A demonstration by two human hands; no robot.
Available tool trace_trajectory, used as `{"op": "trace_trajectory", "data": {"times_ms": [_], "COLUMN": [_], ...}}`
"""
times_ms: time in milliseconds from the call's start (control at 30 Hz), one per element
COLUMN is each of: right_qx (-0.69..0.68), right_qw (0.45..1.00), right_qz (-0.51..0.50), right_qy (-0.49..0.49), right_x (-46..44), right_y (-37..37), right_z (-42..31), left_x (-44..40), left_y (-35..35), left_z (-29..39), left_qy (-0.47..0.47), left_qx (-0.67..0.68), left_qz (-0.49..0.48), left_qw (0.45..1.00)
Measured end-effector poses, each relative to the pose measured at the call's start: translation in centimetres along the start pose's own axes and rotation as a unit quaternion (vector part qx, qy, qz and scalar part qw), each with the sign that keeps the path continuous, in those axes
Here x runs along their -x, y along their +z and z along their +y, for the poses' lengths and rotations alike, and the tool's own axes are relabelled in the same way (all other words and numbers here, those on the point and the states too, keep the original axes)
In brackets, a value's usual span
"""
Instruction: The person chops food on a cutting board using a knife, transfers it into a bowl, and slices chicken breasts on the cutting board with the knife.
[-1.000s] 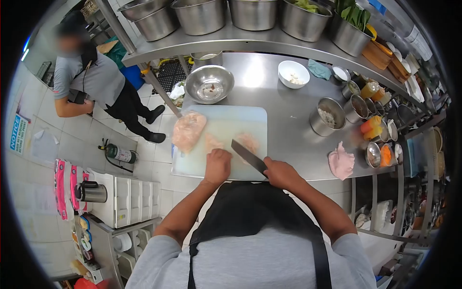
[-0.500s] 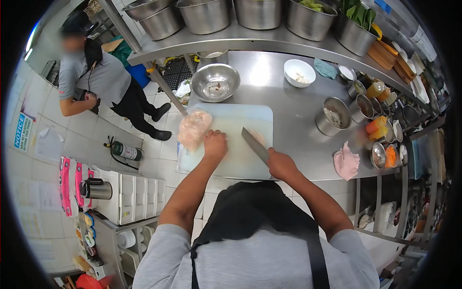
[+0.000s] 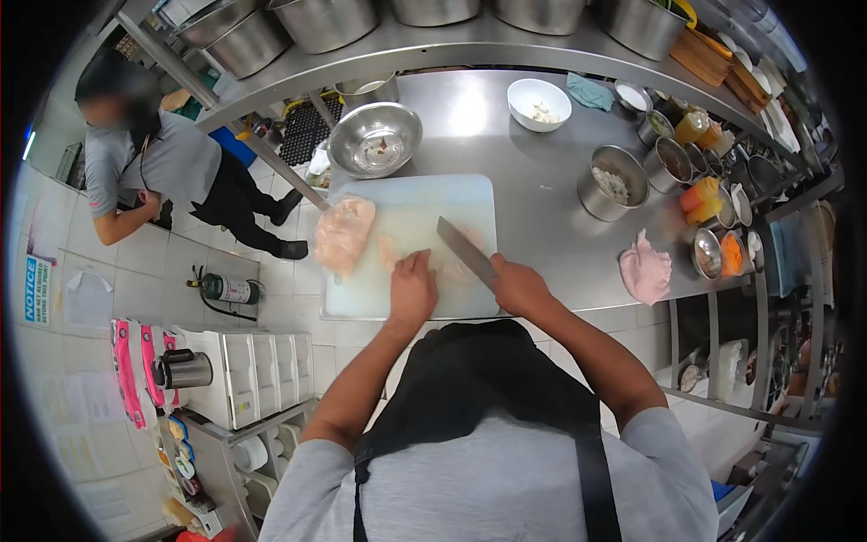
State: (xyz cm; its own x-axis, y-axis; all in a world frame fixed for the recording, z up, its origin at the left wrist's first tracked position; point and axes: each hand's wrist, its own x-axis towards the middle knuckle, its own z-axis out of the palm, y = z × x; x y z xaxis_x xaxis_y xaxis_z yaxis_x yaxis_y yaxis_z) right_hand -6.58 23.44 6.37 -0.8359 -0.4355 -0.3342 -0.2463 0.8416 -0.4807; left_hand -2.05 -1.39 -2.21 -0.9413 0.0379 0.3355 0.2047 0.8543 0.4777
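Observation:
On a white cutting board (image 3: pixel 433 194), my left hand (image 3: pixel 413 289) rests with its fingers bent down and close together. A pale piece of raw chicken (image 3: pixel 386 249) lies at those fingertips, and the fingers seem to hold its edge. My right hand (image 3: pixel 521 287) is wrapped round the handle of a broad-bladed knife (image 3: pixel 464 249). Its blade slants up and to the left over the board. More pale meat (image 3: pixel 459 269) lies beside and partly under the blade. A clear bag of raw chicken (image 3: pixel 344 237) sits at the board's left edge.
Behind the board stands a steel bowl (image 3: pixel 375 140). A white bowl (image 3: pixel 539 105), a steel pot (image 3: pixel 613 183) and a pink cloth (image 3: pixel 645 269) are further right, beside sauce bottles (image 3: pixel 700 200). A steel shelf (image 3: pixel 433 54) crosses overhead. Another person (image 3: pixel 172 172) stands at left.
My left hand has moved away from the bag towards the blade, and a chicken piece now shows beside its fingers. The knife stays in my right hand. The view has shifted.

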Motion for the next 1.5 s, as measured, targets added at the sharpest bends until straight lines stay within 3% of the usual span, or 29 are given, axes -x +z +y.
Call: {"op": "trace_trajectory", "data": {"times_ms": [200,500,800,900,1000,1100,1300,1400,1500], "right_qx": [0.039,0.124,0.066,0.073,0.087,0.08,0.044,0.084,0.083], "right_qw": [0.998,0.988,0.995,0.994,0.992,0.992,0.996,0.995,0.994], "right_qz": [-0.006,-0.072,-0.039,-0.052,-0.082,-0.097,0.046,-0.012,-0.058], "right_qy": [-0.052,-0.058,-0.061,-0.055,-0.033,-0.021,-0.056,-0.047,-0.026], "right_x": [2.6,4.9,0.4,-0.4,0.2,1.1,2.7,1.4,0.5], "right_y": [-1.3,-2.8,0.5,-0.2,-1.0,-2.4,-1.9,0.2,-1.0], "right_z": [-0.1,0.1,-1.0,-1.3,-1.3,-1.7,-2.2,-1.5,-2.4], "left_x": [-0.7,-0.5,-1.2,-1.2,-1.5,-1.4,-1.5,-1.7,-2.2], "left_y": [-0.6,0.9,1.3,0.6,0.7,0.7,-1.1,-3.2,-2.9], "left_z": [1.3,0.6,0.3,-0.1,0.2,-0.2,-1.5,-1.3,-1.1], "left_qy": [0.048,0.056,0.022,0.025,0.008,0.022,0.052,0.003,0.034], "left_qx": [0.046,0.045,0.028,0.022,0.034,0.044,0.071,0.057,0.043], "left_qz": [-0.05,-0.007,-0.038,-0.048,0.002,-0.042,-0.004,0.028,0.002], "left_qw": [0.997,0.997,0.999,0.998,0.999,0.998,0.996,0.998,0.999]}}
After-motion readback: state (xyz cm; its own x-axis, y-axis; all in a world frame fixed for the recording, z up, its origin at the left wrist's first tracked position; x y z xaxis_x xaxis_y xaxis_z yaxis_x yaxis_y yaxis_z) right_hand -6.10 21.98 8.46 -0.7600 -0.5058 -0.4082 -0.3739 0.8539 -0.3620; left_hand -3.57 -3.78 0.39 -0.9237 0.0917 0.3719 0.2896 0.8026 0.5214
